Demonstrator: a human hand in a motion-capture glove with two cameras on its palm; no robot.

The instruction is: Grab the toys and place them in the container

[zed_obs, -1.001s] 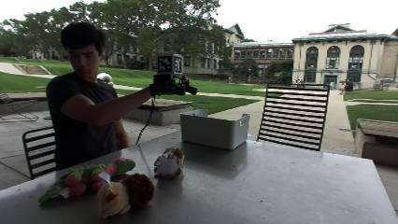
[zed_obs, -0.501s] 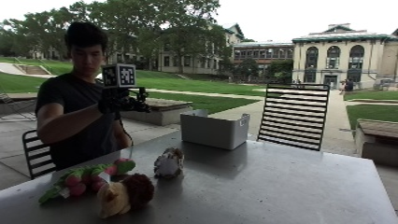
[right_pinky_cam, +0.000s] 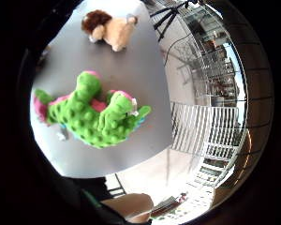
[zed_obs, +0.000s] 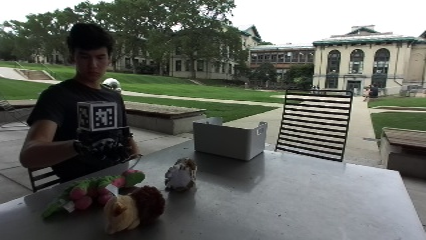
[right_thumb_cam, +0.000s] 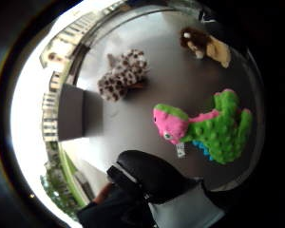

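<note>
Gloved right hand at left of the outside view, raised above the near left table edge, over the green toy, holding nothing; fingers look loosely curled, touching no toy; black fingertips also seen at the rim of the thumb side palm view. Directly below the hand: green and pink bumpy plush dinosaur, lying on its side on the table, lower left of the frame, pink head toward the middle, small white tag at its neck, writing on the tag too small to read. Just beside it, toward the lower edge: tan plush lion with brown mane, lying on the table, close to the dinosaur, contact not clear. Right of the dinosaur, near but apart: spotted white and brown plush, upright on the table. Further back, centre of the frame: grey open-top container, standing on the table, well apart from the toys, contents not visible, no label readable. All three toys outside the container. Black slatted chair behind the far table edge, right of the container. No brand names or legible text anywhere on toys or container.
</note>
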